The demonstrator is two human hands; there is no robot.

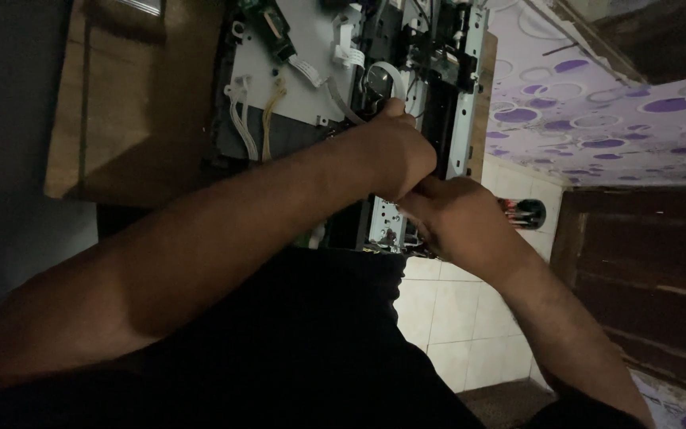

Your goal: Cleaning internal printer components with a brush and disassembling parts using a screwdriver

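An opened machine chassis (335,87), stripped of its cover, lies on a wooden counter (121,119) and serves as the landmark here: a grey metal plate fills its near-left part, and a darker bay of black plastic parts and a long metal rail (464,95) runs along its right edge. The left hand (395,151) reaches across from the lower left and lies over the dark bay in the middle of the chassis, its fingers curled down into the mechanism close to a black round part (379,83) and a flat white ribbon cable (351,107); whether they grip anything there cannot be told, as the back of the hand hides them. The right hand (458,218) sits at the near edge of the chassis, touching the left hand from below, fingers folded inward around something small and dark that is too shadowed to name. On the grey plate, left of the hands, two bundles of pale wires (256,119) loop down, and a small green circuit board (275,28) sits at the far corner. Beyond the right edge of the chassis lie a purple-patterned sheet (597,119), pale floor tiles (454,318) and a dark wooden door (645,262).
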